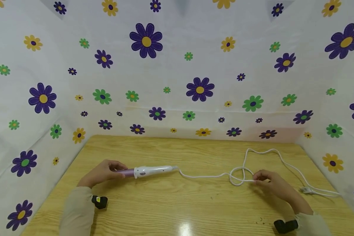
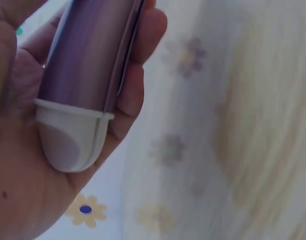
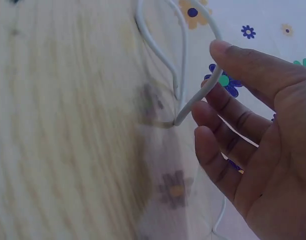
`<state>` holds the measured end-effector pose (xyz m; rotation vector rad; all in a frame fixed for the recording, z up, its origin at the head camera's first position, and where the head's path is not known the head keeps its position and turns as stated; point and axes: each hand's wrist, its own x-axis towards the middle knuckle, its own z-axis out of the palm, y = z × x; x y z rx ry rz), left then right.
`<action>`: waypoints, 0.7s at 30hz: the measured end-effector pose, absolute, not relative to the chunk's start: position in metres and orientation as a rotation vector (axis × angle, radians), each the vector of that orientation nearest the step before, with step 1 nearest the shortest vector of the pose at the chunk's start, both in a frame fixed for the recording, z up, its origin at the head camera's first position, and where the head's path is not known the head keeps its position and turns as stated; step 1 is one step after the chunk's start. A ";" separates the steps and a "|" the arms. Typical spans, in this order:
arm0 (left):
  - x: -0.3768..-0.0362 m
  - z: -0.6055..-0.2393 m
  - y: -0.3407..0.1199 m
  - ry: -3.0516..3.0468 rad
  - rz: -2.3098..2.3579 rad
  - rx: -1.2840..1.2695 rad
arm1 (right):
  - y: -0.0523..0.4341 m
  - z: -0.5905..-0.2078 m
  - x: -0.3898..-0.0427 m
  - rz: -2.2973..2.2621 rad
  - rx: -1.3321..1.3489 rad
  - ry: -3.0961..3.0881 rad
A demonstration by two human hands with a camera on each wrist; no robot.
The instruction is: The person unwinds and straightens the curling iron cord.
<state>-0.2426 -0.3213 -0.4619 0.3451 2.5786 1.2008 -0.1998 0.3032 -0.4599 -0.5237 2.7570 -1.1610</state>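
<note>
On the left, my left hand [image 1: 105, 172] grips the purple barrel of a hair curling iron [image 1: 153, 170]. The iron lies level, its white handle pointing right. In the left wrist view, fingers curl round the barrel [image 2: 90, 60], and its rounded white tip [image 2: 68, 140] rests against the palm. A white power cord [image 1: 206, 177] runs from the handle to the right and forms small crossing loops. At these loops my right hand [image 1: 272, 185] pinches the cord [image 3: 209, 85] between thumb and fingertips, with the other fingers loosely bent.
The wooden table [image 1: 165, 203] is bordered by white flower-patterned cloth [image 1: 171, 72] at the back and both sides. Beyond the right hand the cord arcs back, then down to a plug [image 1: 306, 190] near the right edge. Black wrist cameras [image 1: 99, 201] sit at both sleeves.
</note>
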 end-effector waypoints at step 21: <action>-0.247 -0.469 -0.331 2.517 1.128 0.366 | 0.283 -0.472 -0.199 -1.032 -0.576 2.719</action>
